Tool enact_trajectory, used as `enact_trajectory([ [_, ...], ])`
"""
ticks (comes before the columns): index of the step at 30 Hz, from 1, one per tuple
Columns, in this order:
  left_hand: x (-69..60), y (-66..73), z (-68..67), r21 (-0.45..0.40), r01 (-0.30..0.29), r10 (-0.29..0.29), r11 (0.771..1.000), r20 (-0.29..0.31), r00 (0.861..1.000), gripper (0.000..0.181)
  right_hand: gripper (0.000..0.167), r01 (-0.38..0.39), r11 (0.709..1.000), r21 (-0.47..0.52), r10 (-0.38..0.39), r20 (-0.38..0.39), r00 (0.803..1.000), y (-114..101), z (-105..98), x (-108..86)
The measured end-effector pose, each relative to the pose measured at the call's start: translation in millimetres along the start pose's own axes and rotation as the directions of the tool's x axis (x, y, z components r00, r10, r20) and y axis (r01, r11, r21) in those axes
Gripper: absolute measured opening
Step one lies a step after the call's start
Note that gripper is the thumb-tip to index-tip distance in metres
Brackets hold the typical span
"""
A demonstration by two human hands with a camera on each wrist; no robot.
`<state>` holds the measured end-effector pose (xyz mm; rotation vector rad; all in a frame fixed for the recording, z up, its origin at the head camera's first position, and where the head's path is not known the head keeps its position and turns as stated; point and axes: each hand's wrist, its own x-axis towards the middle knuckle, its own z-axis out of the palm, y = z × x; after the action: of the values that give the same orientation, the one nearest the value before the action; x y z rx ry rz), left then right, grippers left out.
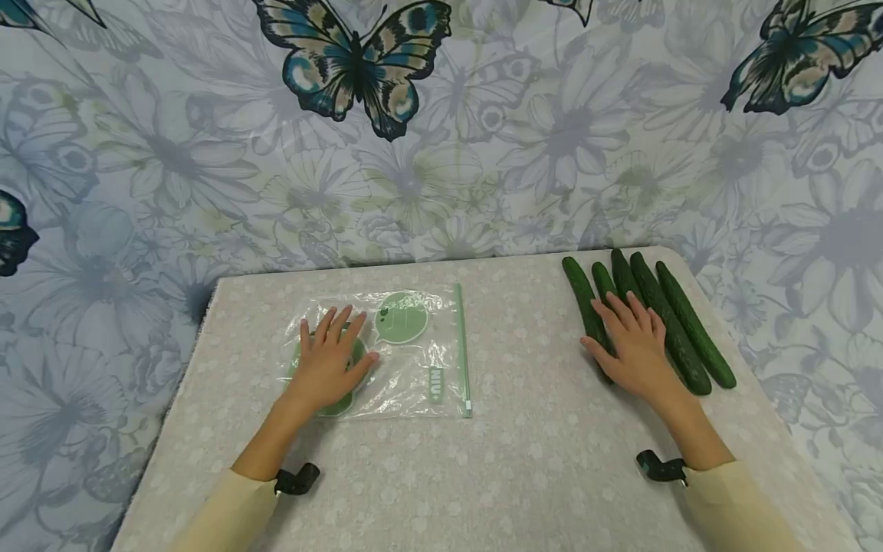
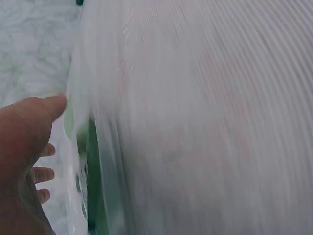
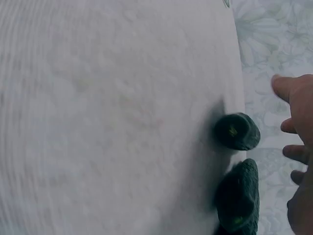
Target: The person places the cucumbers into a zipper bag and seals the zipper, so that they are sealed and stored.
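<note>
A clear zip bag with green prints (image 1: 403, 383) lies flat at the table's left part. My left hand (image 1: 324, 368), fingers spread, is over the bag's left half; in the left wrist view the hand (image 2: 24, 137) is beside the blurred bag (image 2: 98, 181). Several green cucumbers (image 1: 690, 330) lie side by side at the back right. Over them is my right hand (image 1: 638, 356), its fingers spread. The right wrist view has the hand (image 3: 301, 132) above the ends of two cucumbers (image 3: 237, 131), holding nothing. Contact is hard to judge for either hand.
A pale patterned cloth covers the table (image 1: 497, 475). Behind it hangs a floral fabric (image 1: 483, 176) with butterflies, reaching the table's back edge. Each wrist wears a small black device, one on the left (image 1: 298, 479) and one on the right (image 1: 660, 465).
</note>
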<state>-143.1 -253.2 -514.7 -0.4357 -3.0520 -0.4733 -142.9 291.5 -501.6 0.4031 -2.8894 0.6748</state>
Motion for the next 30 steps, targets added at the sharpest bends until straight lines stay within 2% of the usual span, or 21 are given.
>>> enact_trajectory([
  [5,11.4,25.2,3.9,-0.036,-0.039,0.037,0.999,-0.041,0.998,0.072,0.049,0.088,0.996,0.035,-0.084,-0.112,0.990,-7.3,7.7,7.6],
  [9,20.1,48.4,5.2,-0.091,-0.065,0.059,0.994,-0.071,0.996,0.059,0.035,0.122,0.991,0.053,-0.113,-0.152,0.982,-14.2,14.7,13.1],
  [13,28.9,70.7,10.1,-0.149,-0.078,0.069,0.986,-0.062,0.996,0.050,0.030,0.147,0.986,0.076,-0.134,-0.153,0.979,-22.3,21.8,16.3],
  [18,37.5,93.4,17.2,-0.175,-0.111,0.103,0.978,-0.054,0.993,0.037,0.029,0.169,0.974,0.148,-0.150,-0.129,0.980,-34.5,29.0,19.3],
  [23,41.4,108.5,24.0,-0.175,-0.130,0.126,0.976,-0.035,0.991,0.025,0.026,0.167,0.965,0.201,-0.152,-0.092,0.984,-45.8,36.6,22.3],
  [30,46.7,124.6,29.9,-0.158,-0.138,0.141,0.978,0.009,0.990,0.027,0.023,0.152,0.959,0.238,-0.144,-0.052,0.988,-58.6,42.4,24.8],
])
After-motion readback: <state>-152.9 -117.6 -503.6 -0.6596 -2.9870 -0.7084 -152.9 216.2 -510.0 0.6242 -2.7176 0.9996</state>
